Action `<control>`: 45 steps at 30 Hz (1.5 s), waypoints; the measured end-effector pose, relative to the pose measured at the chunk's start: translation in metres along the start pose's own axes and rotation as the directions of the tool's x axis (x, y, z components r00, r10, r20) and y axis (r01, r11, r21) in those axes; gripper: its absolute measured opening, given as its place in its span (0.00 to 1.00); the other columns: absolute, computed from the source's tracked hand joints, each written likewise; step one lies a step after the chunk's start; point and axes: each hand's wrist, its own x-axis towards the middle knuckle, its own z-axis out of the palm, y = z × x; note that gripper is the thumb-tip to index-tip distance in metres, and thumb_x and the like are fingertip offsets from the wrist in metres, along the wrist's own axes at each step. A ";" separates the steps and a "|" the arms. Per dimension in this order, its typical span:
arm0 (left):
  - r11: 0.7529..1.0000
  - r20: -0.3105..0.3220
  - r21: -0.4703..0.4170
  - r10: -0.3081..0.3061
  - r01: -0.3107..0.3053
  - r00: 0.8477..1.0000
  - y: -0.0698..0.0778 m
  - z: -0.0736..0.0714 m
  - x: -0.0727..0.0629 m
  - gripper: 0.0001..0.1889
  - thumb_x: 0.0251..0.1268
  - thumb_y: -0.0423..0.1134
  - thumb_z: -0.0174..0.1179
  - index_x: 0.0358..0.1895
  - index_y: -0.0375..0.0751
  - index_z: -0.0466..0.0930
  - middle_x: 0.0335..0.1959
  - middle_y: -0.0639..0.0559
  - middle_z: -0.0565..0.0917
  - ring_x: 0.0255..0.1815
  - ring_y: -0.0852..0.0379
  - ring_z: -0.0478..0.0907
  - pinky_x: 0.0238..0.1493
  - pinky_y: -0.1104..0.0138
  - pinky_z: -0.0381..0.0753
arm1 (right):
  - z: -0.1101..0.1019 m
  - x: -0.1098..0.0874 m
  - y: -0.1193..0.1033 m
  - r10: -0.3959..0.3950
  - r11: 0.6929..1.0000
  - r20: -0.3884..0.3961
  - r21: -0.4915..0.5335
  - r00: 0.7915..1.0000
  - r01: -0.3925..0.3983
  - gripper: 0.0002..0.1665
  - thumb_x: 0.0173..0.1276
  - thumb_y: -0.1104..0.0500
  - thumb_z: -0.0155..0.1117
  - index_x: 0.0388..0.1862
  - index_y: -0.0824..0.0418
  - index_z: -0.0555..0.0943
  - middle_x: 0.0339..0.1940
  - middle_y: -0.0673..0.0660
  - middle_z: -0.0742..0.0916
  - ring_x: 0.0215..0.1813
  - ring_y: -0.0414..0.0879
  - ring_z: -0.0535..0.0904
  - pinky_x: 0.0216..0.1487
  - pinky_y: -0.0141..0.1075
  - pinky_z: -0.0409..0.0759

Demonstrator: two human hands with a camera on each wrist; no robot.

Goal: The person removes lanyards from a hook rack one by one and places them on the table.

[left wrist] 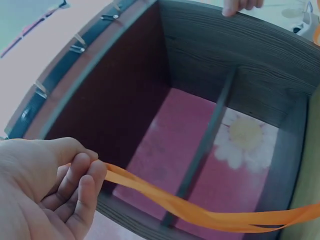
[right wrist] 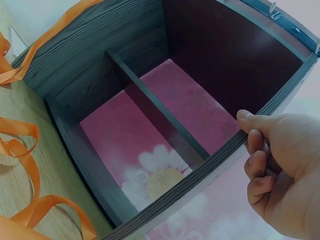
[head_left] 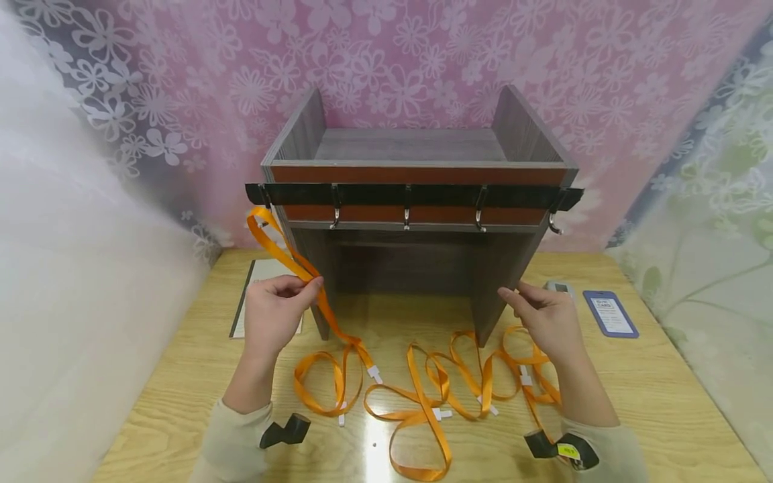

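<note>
My left hand (head_left: 274,312) pinches an orange lanyard (head_left: 326,305) between thumb and fingers. The lanyard's upper loop stands right at the leftmost hook of the black hook rail (head_left: 371,194), and its white-clipped end trails down to the table. A grey wooden shelf (head_left: 417,144) carries the rail across its front. On the other side, my right hand (head_left: 546,318) grips the front edge of the shelf's right side panel (right wrist: 192,175), thumb inside and curled fingers outside. In the left wrist view the lanyard (left wrist: 185,207) runs taut from the fingertips across the shelf opening.
Several more orange lanyards (head_left: 423,419) with white clips lie looped on the wooden table (head_left: 181,376). A notebook (head_left: 262,272) sits behind my left hand. Beyond my right hand are a small grey device (head_left: 560,287) and a blue card holder (head_left: 610,314).
</note>
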 end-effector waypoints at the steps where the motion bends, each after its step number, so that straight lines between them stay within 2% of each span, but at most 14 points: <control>1: 1.000 0.014 -0.006 -0.005 0.005 1.000 0.003 -0.001 0.000 0.13 0.59 0.43 0.73 0.24 0.36 0.89 0.17 0.49 0.86 0.15 0.57 0.76 0.13 0.69 0.67 | 0.000 0.000 0.000 -0.002 1.000 -0.002 -0.002 1.000 0.002 0.20 0.70 0.47 0.66 0.39 0.64 0.88 0.17 0.46 0.74 0.18 0.42 0.67 0.15 0.37 0.66; 5: 1.000 0.057 -0.027 -0.009 0.011 0.998 0.015 -0.003 -0.001 0.13 0.59 0.43 0.73 0.25 0.36 0.89 0.17 0.52 0.86 0.19 0.56 0.82 0.18 0.69 0.76 | 0.001 -0.001 0.002 -0.008 1.000 -0.015 -0.021 1.000 0.008 0.19 0.71 0.47 0.66 0.38 0.63 0.88 0.19 0.46 0.77 0.22 0.42 0.70 0.18 0.35 0.69; 9: 0.999 0.059 -0.019 0.038 -0.037 0.998 0.027 -0.007 0.000 0.11 0.60 0.41 0.72 0.25 0.36 0.90 0.18 0.47 0.86 0.20 0.58 0.83 0.23 0.70 0.82 | 0.003 0.000 0.002 -0.005 1.000 -0.020 -0.017 1.000 0.005 0.21 0.70 0.46 0.66 0.35 0.64 0.87 0.20 0.49 0.77 0.22 0.43 0.68 0.17 0.36 0.67; 12: 0.996 0.067 -0.024 0.084 -0.083 0.994 0.036 -0.010 0.001 0.11 0.60 0.39 0.72 0.24 0.36 0.89 0.18 0.46 0.86 0.19 0.59 0.83 0.22 0.70 0.80 | 0.005 -0.002 0.002 0.021 1.000 -0.022 0.004 1.000 -0.021 0.22 0.70 0.45 0.66 0.39 0.65 0.87 0.20 0.51 0.78 0.20 0.43 0.66 0.15 0.37 0.64; 15: 0.992 0.077 -0.063 0.114 -0.109 0.990 0.048 -0.014 0.001 0.09 0.59 0.36 0.72 0.24 0.33 0.89 0.17 0.51 0.86 0.19 0.59 0.83 0.22 0.71 0.80 | 0.005 -0.003 0.003 0.051 0.999 -0.032 0.014 0.998 -0.050 0.24 0.70 0.44 0.66 0.48 0.65 0.87 0.21 0.52 0.79 0.20 0.43 0.67 0.15 0.38 0.64; 19: 0.984 0.053 -0.127 0.132 -0.124 0.990 0.067 -0.024 0.002 0.07 0.55 0.30 0.73 0.25 0.28 0.87 0.16 0.60 0.85 0.18 0.59 0.83 0.24 0.71 0.83 | 0.004 -0.004 0.004 0.063 0.998 -0.039 0.017 0.997 -0.062 0.27 0.69 0.44 0.67 0.54 0.64 0.86 0.23 0.55 0.81 0.20 0.43 0.68 0.15 0.38 0.65; 24: 0.957 -0.020 -0.225 0.185 -0.185 0.982 0.085 -0.043 0.004 0.05 0.51 0.24 0.73 0.23 0.25 0.86 0.15 0.53 0.85 0.15 0.58 0.81 0.22 0.73 0.82 | 0.005 -0.003 0.004 0.056 0.998 -0.044 0.027 0.997 -0.055 0.26 0.69 0.44 0.67 0.51 0.64 0.87 0.24 0.59 0.81 0.20 0.43 0.67 0.15 0.38 0.65; 26: 0.943 -0.044 -0.274 0.186 -0.191 0.982 0.088 -0.051 0.004 0.04 0.50 0.23 0.73 0.24 0.25 0.87 0.17 0.51 0.86 0.15 0.57 0.81 0.23 0.73 0.82 | 0.006 -0.003 0.004 0.058 0.998 -0.047 0.033 0.997 -0.056 0.25 0.69 0.44 0.67 0.49 0.65 0.87 0.23 0.58 0.80 0.20 0.43 0.67 0.15 0.38 0.65; 33: 0.915 -0.087 -0.367 0.149 -0.171 0.985 0.091 -0.072 0.000 0.04 0.49 0.21 0.72 0.30 0.23 0.88 0.20 0.49 0.87 0.16 0.55 0.83 0.25 0.72 0.85 | 0.009 0.000 0.006 0.030 0.998 -0.064 0.051 0.998 -0.027 0.22 0.69 0.46 0.67 0.41 0.65 0.87 0.18 0.47 0.77 0.15 0.43 0.61 0.12 0.38 0.60; 39: 0.920 -0.115 -0.359 0.124 -0.157 0.986 0.084 -0.083 -0.012 0.05 0.47 0.18 0.72 0.28 0.22 0.87 0.17 0.46 0.86 0.15 0.55 0.83 0.24 0.73 0.83 | 0.011 -0.001 0.006 0.034 0.994 -0.068 0.106 0.997 -0.027 0.22 0.69 0.48 0.68 0.37 0.68 0.86 0.16 0.48 0.76 0.14 0.42 0.59 0.13 0.38 0.58; 43: 0.920 -0.146 -0.342 0.150 -0.193 0.978 0.079 -0.092 -0.017 0.05 0.46 0.16 0.70 0.27 0.17 0.84 0.17 0.45 0.86 0.15 0.55 0.82 0.22 0.73 0.81 | 0.011 -0.002 0.006 0.032 0.990 -0.074 0.137 0.997 -0.021 0.21 0.69 0.50 0.69 0.32 0.70 0.84 0.15 0.50 0.75 0.14 0.43 0.58 0.13 0.38 0.57; 45: 0.924 -0.173 -0.325 0.149 -0.200 0.974 0.076 -0.097 -0.017 0.06 0.46 0.16 0.71 0.27 0.15 0.83 0.16 0.45 0.85 0.15 0.55 0.82 0.22 0.73 0.81 | 0.010 -0.002 0.006 0.030 0.989 -0.075 0.146 0.997 -0.018 0.20 0.69 0.52 0.69 0.34 0.70 0.85 0.15 0.50 0.75 0.15 0.43 0.61 0.14 0.38 0.59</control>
